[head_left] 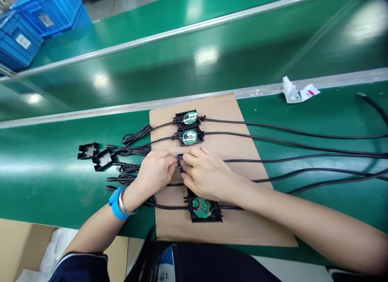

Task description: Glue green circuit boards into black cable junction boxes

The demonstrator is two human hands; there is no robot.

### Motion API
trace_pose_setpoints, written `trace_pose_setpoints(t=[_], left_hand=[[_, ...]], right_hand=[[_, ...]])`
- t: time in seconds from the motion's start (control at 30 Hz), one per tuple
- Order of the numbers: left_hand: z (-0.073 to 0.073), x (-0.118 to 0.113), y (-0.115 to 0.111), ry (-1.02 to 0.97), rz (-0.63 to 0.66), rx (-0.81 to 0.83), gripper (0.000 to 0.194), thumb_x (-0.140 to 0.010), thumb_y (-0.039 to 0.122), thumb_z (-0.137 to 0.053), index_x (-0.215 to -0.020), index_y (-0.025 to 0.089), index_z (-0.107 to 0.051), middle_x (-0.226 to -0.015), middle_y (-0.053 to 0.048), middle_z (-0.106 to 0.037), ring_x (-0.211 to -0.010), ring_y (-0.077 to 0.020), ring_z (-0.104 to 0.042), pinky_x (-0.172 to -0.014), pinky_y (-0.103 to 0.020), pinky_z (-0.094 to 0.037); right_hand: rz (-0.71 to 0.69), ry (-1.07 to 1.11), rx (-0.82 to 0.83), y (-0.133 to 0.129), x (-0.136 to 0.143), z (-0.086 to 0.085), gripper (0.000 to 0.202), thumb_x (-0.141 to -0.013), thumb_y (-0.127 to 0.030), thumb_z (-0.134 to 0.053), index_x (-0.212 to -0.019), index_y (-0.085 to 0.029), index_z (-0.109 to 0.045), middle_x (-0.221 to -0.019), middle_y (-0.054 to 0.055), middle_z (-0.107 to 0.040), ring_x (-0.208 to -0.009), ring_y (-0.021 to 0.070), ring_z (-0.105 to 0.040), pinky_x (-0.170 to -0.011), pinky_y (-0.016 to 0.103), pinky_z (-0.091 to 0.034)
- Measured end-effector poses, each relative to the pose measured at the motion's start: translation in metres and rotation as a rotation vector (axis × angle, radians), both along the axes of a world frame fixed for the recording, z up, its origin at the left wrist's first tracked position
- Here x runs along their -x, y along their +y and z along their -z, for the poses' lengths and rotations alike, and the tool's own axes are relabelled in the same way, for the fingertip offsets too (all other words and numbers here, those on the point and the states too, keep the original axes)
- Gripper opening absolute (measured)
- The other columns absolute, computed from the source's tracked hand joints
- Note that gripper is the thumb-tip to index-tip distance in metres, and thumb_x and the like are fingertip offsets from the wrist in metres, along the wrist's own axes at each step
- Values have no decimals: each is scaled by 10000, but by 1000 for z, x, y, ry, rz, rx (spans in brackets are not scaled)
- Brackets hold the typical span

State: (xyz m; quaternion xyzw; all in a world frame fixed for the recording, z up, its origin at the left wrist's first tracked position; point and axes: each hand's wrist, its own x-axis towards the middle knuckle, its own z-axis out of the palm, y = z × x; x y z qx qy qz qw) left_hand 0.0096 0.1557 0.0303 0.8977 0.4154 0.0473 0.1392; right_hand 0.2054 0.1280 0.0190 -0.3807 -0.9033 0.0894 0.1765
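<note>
My left hand [157,169] has its fingers pinched at the left end of a black case [180,163], where a cable enters. Over the same case lies my right hand [202,169], fingers bent and hiding most of it. Above the hands are two open black cases with round green circuit boards [190,117] [189,137]. Below them, another open case [218,214] shows a green board [201,207] with red, blue and yellow wires. Black cables run out of the cases to both sides.
Brown cardboard [242,229] lies under the cases on the green table [60,201]. At left are two black covers [87,151] [103,159] and coiled cables [136,135]. A white tube [291,92] lies by the metal ledge; blue crates [48,15] stand at the upper left.
</note>
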Motion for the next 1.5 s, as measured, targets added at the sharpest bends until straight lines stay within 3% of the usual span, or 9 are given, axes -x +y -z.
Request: trace_pose_setpoints(t=[0.1,0.2,0.3,0.43,0.57,0.77,1.07,1.37,1.5], left_hand=[[-13,1,14,-1,53,-3,172,-935,179,-576,-974,182,-744,-949,-71,-718,-916,-216,-678,-844,-369,-544],[-18,-5,39,7,28,-95,222,-916,177,-592,-1120,156,-679,-1087,-106,-691,-1004,-240,-657,-898,-401,-539],[-8,-13,64,56,9,-110,273,-877,197,-652,-1137,118,-621,-1087,-123,-676,-1020,-260,-642,-917,-412,-520],[3,-13,75,20,-42,-29,172,-896,215,-644,-1040,130,-604,-944,-84,-684,-886,-228,-651,-796,-351,-524],[-8,-4,67,-143,-66,82,104,-960,242,-555,-991,163,-614,-862,-33,-680,-752,-162,-626,-720,-301,-513],[-14,-6,67,-164,5,9,145,-989,238,-524,-970,166,-649,-937,-48,-714,-856,-179,-656,-765,-318,-532],[-8,-18,75,9,73,-57,165,-988,256,-536,-978,125,-636,-988,-101,-725,-903,-226,-703,-762,-345,-579],[-11,-22,75,16,30,40,167,-976,236,-557,-1034,109,-648,-1054,-124,-724,-985,-253,-696,-833,-379,-568],[-18,-15,82,-55,-9,275,105,-932,198,-601,-967,137,-679,-930,-64,-743,-854,-200,-698,-757,-322,-537]], right_hand=[[-14,119,54,7,-20,-5,292,-955,-256,-511,-860,-145,-763,-835,95,-647,-856,221,-477,-785,378,-395],[126,252,10,29,-52,-2,272,-963,-250,-495,-1001,-203,-760,-942,86,-703,-914,220,-558,-880,409,-433],[276,208,-2,57,-80,15,272,-917,-271,-544,-1116,-190,-712,-1002,96,-722,-955,254,-605,-917,471,-454],[258,200,92,68,-93,34,275,-916,-249,-522,-1138,-129,-632,-941,107,-709,-894,243,-641,-789,408,-531],[188,213,22,48,-91,14,265,-972,-182,-412,-1168,-151,-588,-1071,116,-704,-924,207,-671,-789,357,-552],[53,-19,10,48,-82,-26,277,-916,-133,-383,-954,-159,-656,-869,89,-700,-773,215,-653,-687,345,-502],[83,-172,174,80,-61,-34,217,-880,-142,-422,-764,-172,-602,-782,66,-680,-647,169,-579,-603,318,-349],[59,-343,282,91,-49,-28,303,-897,-292,-500,-1053,-288,-760,-889,44,-738,-717,197,-637,-592,298,-345],[81,-452,380,92,-40,-33,372,-893,-281,-453,-1100,-281,-763,-893,79,-738,-752,232,-650,-613,315,-370]])
